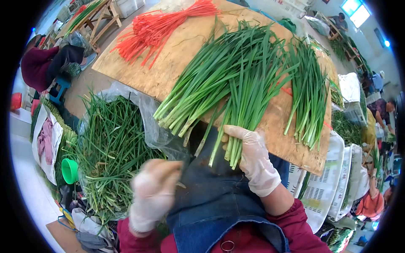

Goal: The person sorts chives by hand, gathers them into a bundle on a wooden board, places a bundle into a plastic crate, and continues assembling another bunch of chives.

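My right hand (pixel 255 158), in a thin whitish glove, is closed round the lower stems of a bunch of garlic chives (pixel 249 101). Their pale cut ends poke out below the fingers, and the leaves lie over the wooden board (pixel 139 78). Against this bunch, on the left, rests a second pile of garlic chives (pixel 198 78). My left hand (pixel 154 189), gloved too, is smeared by motion beside the apron, so its fingers are unclear. It is nearest to a big heap of loose, trimmed greens (pixel 114 147) on the left.
Red plastic strips (pixel 162 27) lie on the board's far left. Another chive bunch (pixel 308 95) lies at its right. Clear plastic sheeting (pixel 149 116) edges the heap. A green cup (pixel 69 170) stands far left; white printed sacks (pixel 322 183) are at right. Other people sit and work around.
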A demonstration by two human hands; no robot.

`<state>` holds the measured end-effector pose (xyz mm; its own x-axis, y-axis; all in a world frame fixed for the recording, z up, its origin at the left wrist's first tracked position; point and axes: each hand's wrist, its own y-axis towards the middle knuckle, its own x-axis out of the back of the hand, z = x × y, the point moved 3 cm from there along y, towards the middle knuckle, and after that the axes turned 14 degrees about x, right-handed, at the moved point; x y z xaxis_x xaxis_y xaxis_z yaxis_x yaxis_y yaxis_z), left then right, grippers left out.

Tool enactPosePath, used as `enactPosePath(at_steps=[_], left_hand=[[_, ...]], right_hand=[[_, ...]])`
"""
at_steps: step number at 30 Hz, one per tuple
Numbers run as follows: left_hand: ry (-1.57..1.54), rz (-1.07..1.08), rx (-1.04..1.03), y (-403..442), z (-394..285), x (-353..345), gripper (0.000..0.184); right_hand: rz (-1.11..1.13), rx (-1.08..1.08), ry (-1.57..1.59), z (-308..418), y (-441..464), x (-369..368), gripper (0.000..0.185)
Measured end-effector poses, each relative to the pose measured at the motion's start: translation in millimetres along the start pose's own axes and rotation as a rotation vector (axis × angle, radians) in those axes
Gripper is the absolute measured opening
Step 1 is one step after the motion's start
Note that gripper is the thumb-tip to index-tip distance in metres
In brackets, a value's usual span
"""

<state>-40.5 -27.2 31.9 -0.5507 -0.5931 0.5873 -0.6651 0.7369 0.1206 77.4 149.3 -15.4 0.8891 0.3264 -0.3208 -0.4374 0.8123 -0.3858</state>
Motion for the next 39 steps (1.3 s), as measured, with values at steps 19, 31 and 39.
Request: enactPosePath(at_steps=[19, 31, 39], left_hand=[[-0.479, 0.465, 0.691, 59, -15, -89, 0.014], [-0.603, 0.406, 0.687, 52, -9, -76, 0.011], [0.033, 0.123, 0.195, 47, 0, -80, 0.014]], right_hand=[[0.048, -0.273, 0.452, -6, 1, 19, 0.019], [0.071, 0.024, 0.087, 2, 0, 22, 0.022], [0.017, -0.18, 0.283, 2, -2, 28, 0.022]])
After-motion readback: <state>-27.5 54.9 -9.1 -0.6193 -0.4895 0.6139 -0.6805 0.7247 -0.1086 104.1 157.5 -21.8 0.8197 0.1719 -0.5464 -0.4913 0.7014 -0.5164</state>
